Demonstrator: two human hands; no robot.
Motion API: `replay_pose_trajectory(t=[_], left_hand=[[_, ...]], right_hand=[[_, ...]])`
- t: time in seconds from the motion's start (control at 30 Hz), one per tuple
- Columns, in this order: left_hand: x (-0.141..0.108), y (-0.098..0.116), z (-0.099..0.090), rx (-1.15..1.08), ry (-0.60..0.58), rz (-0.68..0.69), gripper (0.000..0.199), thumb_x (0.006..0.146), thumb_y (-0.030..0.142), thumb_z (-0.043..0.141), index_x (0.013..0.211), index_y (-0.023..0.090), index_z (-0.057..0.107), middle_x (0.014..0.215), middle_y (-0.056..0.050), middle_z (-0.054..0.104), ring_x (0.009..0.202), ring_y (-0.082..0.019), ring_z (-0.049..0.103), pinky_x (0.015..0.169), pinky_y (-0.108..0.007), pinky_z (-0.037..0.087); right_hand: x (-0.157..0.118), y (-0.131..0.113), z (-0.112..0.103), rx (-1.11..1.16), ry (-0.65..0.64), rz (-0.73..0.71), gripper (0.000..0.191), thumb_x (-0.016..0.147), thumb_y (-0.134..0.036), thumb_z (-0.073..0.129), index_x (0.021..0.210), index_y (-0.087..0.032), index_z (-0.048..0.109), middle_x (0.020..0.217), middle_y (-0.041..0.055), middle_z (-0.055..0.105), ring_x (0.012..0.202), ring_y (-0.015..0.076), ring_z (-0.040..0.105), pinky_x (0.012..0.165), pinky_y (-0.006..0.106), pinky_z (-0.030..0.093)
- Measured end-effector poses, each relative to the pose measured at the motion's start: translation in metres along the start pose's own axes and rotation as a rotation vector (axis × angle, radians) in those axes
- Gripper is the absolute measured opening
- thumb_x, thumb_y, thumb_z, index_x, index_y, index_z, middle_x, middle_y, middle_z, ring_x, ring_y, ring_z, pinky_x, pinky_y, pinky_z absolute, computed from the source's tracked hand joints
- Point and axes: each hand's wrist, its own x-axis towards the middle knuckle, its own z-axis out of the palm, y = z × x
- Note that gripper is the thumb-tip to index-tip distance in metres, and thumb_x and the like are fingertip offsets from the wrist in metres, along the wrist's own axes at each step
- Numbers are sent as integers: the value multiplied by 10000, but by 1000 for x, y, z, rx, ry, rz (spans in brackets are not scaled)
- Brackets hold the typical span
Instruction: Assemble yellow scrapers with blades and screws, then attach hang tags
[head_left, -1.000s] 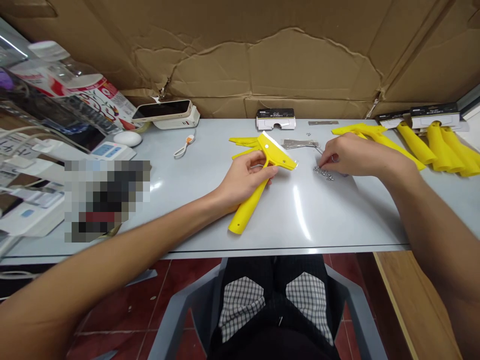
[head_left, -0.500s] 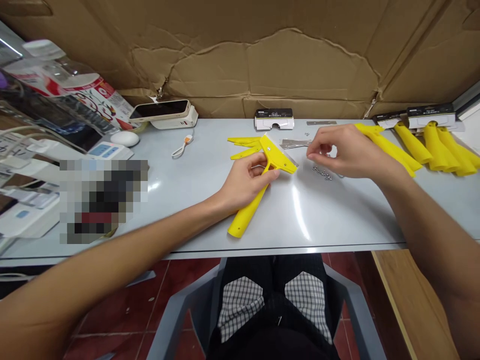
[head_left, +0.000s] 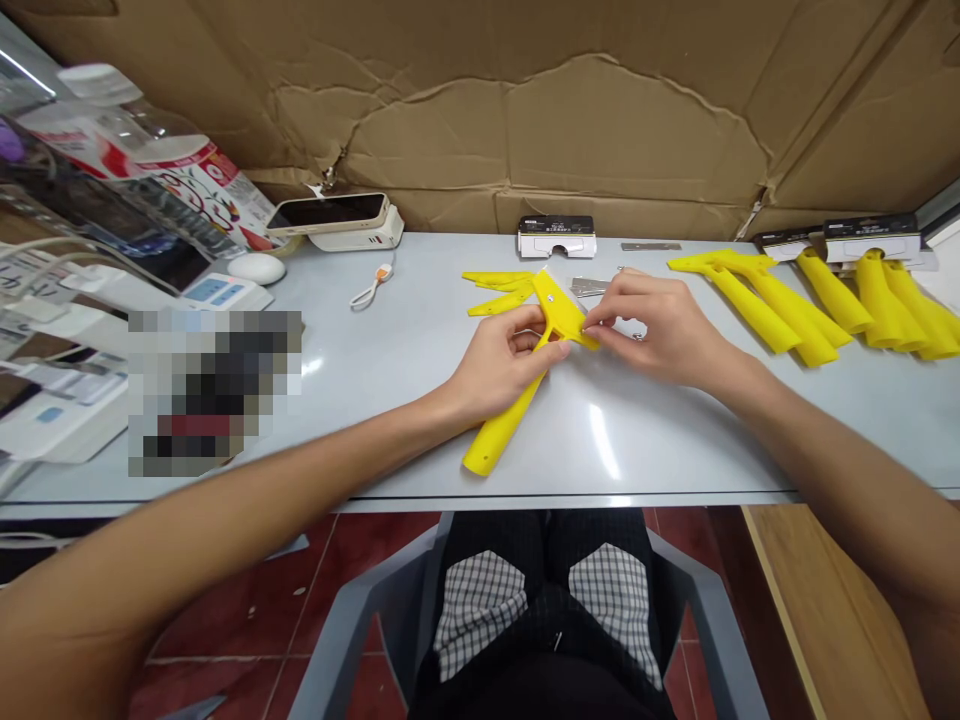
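My left hand (head_left: 499, 365) is wrapped around the neck of a yellow scraper (head_left: 502, 430), its handle slanting toward the table's front edge. A screw head shows in the left part of the scraper's head, where a thin blade edge runs along the top. The fingertips of my right hand (head_left: 652, 325) are pinched together at the right end of that head; whatever they hold is too small to make out. Loose yellow plates (head_left: 501, 300) lie just behind my left hand. Thin metal blades (head_left: 587, 287) lie behind the right fingers, which partly hide small screws (head_left: 637, 336).
Yellow scraper handles (head_left: 757, 305) and several carded ones (head_left: 877, 310) lie at the right. A black-and-white card (head_left: 556, 240) and another blade (head_left: 651, 246) are at the back, before the cardboard (head_left: 420, 130). A phone (head_left: 330, 212), mouse (head_left: 256, 268) and bottle (head_left: 172, 170) stand left.
My right hand has moved left, from above the loose screws to the right end of the scraper's head. My left hand keeps its hold on the scraper.
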Motion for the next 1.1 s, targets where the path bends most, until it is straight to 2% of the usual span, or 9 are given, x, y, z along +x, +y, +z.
replay_pose_trajectory(t=[0.37, 0.57, 0.7, 0.9, 1.1], left_hand=[[-1, 0, 0, 6, 6, -5, 229, 864, 333, 833, 1034, 203, 751, 1125, -71, 805, 978, -220, 733, 866, -361, 595], [-1, 1, 0, 6, 7, -8, 225, 859, 318, 835, 1035, 201, 756, 1158, -80, 816, 991, -225, 742, 875, -368, 600], [0, 1, 0, -6, 5, -3, 239, 867, 322, 835, 1058, 197, 765, 1167, -82, 815, 994, -224, 744, 894, -375, 605], [0, 0, -1, 1, 7, -2, 231, 866, 323, 839, 1049, 203, 765, 1152, -81, 814, 1015, -236, 744, 900, -385, 609], [1, -3, -2, 13, -3, 19, 247, 897, 338, 823, 1071, 179, 748, 1134, -81, 803, 952, -201, 732, 883, -366, 610]], right_hand=[[-2, 0, 7, 8, 2, 21, 160, 1059, -280, 704, 983, -285, 844, 902, 60, 763, 852, 254, 688, 774, 419, 563], [-1, -4, -3, -22, -2, 68, 196, 1030, -248, 682, 1062, -298, 869, 944, 69, 786, 851, 260, 713, 787, 427, 581], [0, -6, -10, -17, -46, 39, 236, 990, -210, 662, 1025, -300, 877, 913, 54, 757, 804, 238, 691, 754, 402, 557], [-2, -2, -9, -42, -90, 43, 256, 971, -243, 688, 1045, -340, 912, 926, 53, 742, 802, 240, 675, 738, 407, 536], [-2, 0, -8, -51, -67, -10, 294, 936, -157, 671, 1038, -299, 907, 910, 48, 738, 765, 210, 656, 698, 368, 508]])
